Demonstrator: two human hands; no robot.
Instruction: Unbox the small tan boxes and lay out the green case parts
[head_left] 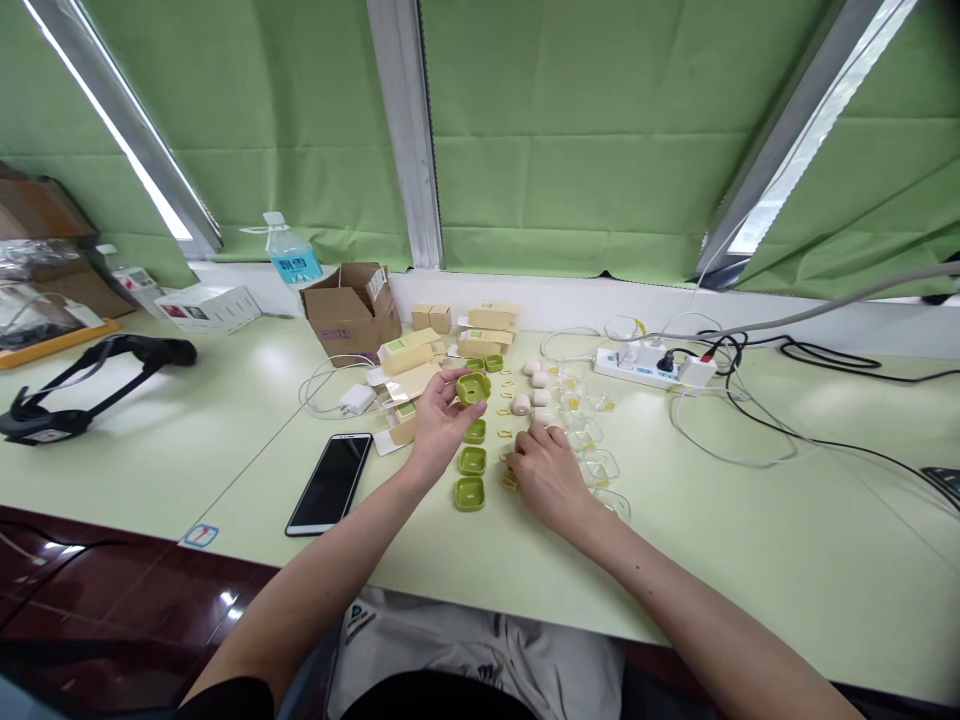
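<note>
My left hand [440, 420] holds a small green square cup [473, 388] between thumb and fingers, raised over a column of similar green cups [470, 493]. My right hand [546, 474] is lowered at the column of small yellow rings [505, 434], its fingers bent and pressed together; what they grip, if anything, is hidden. Just beyond that hand stand several pale pink rounded pieces [520, 404]. Clear plastic covers [598, 466] form another column to its right, partly behind the hand.
A phone [330, 484] lies left of my left forearm. Opened cream boxes [409, 352], a white charger [357, 399] and a cardboard box [352, 312] stand behind it. A power strip [636, 368] with cables is at the back right; a black headset [97, 385] lies far left.
</note>
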